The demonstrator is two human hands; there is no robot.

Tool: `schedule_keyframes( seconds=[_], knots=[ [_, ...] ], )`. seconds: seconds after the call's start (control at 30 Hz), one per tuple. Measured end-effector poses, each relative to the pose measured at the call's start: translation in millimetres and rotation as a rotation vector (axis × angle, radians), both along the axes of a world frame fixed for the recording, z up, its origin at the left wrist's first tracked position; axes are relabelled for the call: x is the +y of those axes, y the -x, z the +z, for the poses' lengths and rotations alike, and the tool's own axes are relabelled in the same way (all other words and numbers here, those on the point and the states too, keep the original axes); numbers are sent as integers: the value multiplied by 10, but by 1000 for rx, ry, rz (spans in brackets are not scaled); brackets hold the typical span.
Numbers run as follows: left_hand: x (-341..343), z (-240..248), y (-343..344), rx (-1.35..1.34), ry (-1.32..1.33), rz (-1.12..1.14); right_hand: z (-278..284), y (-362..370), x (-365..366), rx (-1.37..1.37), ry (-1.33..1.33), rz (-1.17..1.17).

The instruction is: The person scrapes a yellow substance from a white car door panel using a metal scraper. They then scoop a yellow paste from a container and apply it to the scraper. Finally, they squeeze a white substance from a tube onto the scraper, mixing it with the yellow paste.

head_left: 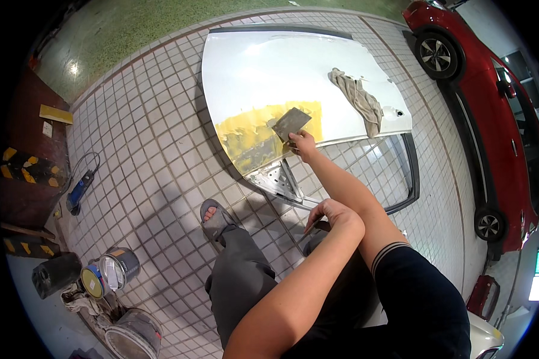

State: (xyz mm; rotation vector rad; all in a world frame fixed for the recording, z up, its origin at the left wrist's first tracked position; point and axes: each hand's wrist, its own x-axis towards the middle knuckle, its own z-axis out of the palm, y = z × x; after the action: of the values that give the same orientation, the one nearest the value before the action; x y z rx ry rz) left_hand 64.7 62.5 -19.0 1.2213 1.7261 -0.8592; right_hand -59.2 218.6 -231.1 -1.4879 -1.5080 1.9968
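Observation:
A white car door (275, 66) lies flat before me, its window-frame end toward me. Yellow filler (251, 122) is spread across its near left part, with grey patches showing in it. My right hand (302, 145) is closed on a grey square putty spreader (292, 123), which lies over the yellow area; I cannot tell how firmly it touches. Nearer my body, below the window frame, my left hand (330, 214) is closed, fingers curled, on a thin flat piece seen edge-on, partly hidden by the hand. A crumpled grey-beige rag (358, 99) rests on the door's right side.
A red car (491, 113) stands along the right. On the tiled floor (156, 149) at left lies a blue corded power tool (79, 190). Several tins, including an open-topped can (121, 268), and a bucket (135, 335) stand lower left. My sandalled foot (217, 220) is near the door.

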Motion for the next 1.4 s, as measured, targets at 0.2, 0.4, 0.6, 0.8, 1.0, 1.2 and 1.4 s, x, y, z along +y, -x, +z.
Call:
schedule_keyframes(
  seconds=[0.2, 0.4, 0.6, 0.8, 1.0, 1.2, 1.4],
  knots=[
    [4, 0, 17, 7, 6, -8, 9, 58, 28, -37, -75, 3],
    [-19, 29, 65, 60, 30, -21, 81, 175, 30, -59, -151, -21],
    [-87, 169, 167, 10, -25, -20, 86, 201, 10, -85, -150, -10],
    [-59, 35, 127, 37, -5, -12, 95, 205, 6, -103, -166, 4],
    [-35, -18, 94, 61, -16, 8, 35, 178, 38, -91, -163, 19],
    [-14, -57, 70, 71, 20, 7, -7, 158, 78, -94, -140, 38],
    [-43, -13, 151, -4, 14, -85, 40, 169, 18, -123, -154, 23]
  ],
)
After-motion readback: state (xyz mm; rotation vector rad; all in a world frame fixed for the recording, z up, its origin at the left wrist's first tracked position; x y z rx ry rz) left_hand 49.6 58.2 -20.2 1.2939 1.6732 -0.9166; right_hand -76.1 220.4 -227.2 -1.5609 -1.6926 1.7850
